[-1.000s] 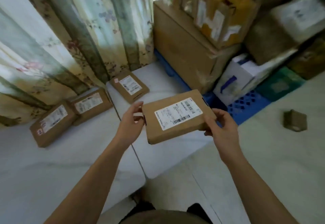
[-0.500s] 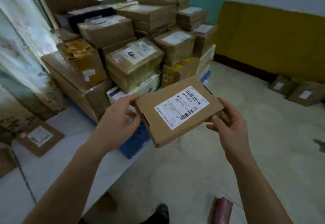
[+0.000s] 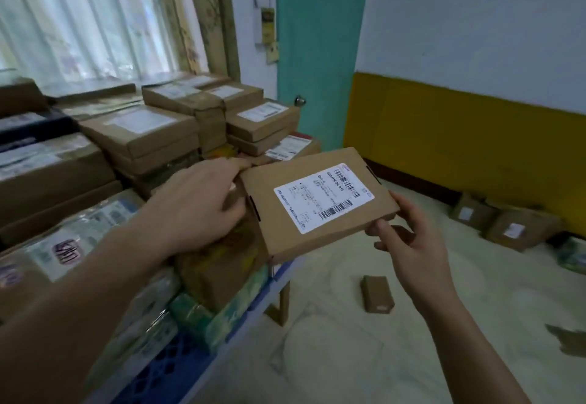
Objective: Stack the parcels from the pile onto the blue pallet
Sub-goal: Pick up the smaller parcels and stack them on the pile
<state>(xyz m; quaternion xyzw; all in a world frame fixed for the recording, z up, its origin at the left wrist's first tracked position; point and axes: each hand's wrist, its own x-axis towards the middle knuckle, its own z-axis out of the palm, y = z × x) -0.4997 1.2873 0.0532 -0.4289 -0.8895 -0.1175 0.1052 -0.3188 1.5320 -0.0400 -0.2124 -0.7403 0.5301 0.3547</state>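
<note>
I hold a flat brown cardboard parcel (image 3: 317,203) in the air, its broad face up and tilted, the far right corner highest. A white shipping label (image 3: 323,197) with barcodes lies slantwise on that face. My left hand (image 3: 196,203) grips its left edge and my right hand (image 3: 409,238) pinches its near right corner. It hangs over the right edge of the stack (image 3: 133,149), above the boxes there. The stack is many brown cartons, labels up, some wrapped in clear film, filling the left of the scene. The blue pallet (image 3: 165,372) shows under it, near and left, a gridded plastic edge.
</note>
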